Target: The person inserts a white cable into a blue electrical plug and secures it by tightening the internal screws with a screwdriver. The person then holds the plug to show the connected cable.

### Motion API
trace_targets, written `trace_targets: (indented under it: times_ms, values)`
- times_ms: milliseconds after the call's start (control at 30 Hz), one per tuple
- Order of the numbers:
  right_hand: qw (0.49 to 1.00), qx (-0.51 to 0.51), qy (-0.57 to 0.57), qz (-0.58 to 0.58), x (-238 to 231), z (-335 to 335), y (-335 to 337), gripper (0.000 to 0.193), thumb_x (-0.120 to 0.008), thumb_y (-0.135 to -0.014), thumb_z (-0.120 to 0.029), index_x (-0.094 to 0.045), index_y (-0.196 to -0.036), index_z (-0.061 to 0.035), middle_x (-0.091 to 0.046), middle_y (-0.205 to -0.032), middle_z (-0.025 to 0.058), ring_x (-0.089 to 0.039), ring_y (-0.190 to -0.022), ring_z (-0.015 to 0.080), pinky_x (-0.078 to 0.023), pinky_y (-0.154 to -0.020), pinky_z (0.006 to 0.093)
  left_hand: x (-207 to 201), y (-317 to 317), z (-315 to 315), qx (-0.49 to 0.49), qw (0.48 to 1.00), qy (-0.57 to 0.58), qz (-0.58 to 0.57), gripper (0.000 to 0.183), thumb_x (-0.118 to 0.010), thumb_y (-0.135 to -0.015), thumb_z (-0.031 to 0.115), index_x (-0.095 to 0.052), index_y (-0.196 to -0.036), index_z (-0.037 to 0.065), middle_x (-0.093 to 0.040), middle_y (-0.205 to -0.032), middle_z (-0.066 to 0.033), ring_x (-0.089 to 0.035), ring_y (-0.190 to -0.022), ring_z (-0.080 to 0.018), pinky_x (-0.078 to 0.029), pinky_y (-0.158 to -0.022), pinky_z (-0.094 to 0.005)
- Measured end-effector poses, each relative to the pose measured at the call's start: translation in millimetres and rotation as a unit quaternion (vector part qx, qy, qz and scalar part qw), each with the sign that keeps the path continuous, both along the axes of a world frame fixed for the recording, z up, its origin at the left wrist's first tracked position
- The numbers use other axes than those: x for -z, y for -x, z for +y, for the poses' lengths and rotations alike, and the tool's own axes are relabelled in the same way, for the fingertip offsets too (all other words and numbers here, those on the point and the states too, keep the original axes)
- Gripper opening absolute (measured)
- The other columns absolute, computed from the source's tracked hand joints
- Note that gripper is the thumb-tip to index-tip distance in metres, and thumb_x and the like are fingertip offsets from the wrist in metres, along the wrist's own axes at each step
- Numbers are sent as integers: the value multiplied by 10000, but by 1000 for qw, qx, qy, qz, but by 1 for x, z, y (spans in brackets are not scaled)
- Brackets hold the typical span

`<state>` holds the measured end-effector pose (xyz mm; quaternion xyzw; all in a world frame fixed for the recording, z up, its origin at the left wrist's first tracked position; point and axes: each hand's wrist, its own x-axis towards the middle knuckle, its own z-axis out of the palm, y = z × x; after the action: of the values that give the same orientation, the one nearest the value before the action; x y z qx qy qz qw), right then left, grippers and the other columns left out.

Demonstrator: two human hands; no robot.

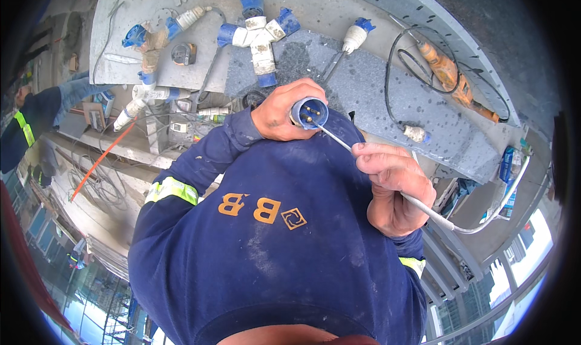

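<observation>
My left hand [279, 111] is closed around a round blue industrial plug [309, 112], with its open face and metal pins turned up toward me. My right hand [392, 184] pinches a thin metal probe [333, 135] whose tip rests among the plug's pins. A pale grey lead [478, 227] runs from that hand off to the right and curves upward. Both hands are held in front of my dark blue sweatshirt [272, 248].
A grey concrete slab [363, 85] carries a blue-and-white multi-way adaptor [260, 33], a white plug [356, 37], a second adaptor cluster [151, 42] and an orange power tool [446, 72] with black cable. An orange cable [97, 160] hangs left. Another person's sleeve [30, 124] shows at far left.
</observation>
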<state>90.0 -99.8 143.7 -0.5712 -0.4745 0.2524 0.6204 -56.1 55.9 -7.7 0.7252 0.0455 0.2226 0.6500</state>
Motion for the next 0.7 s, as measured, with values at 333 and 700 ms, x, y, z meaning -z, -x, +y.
trace_targets:
  times_ms: [333,700]
  values:
    - [996,18,8,90,1,7,9,237,-732,-744,70,-593,-932,33,-704,-919,234,-716,-924,384,-598,-779,406,6,0,0,-30,999,-24,-10,533,-849,-651,18,-632,-1138,39,-683,-1075,-136,-670,-979,-317,-523,-864,-407]
    - [999,6,27,-19,2,14,3,165,-702,-847,59,-580,-950,15,-708,-942,203,-721,-923,366,-594,-787,413,4,-2,2,-52,997,-52,-9,521,-861,-662,3,-632,-1129,23,-679,-1060,-141,-668,-933,-290,-524,-821,-382]
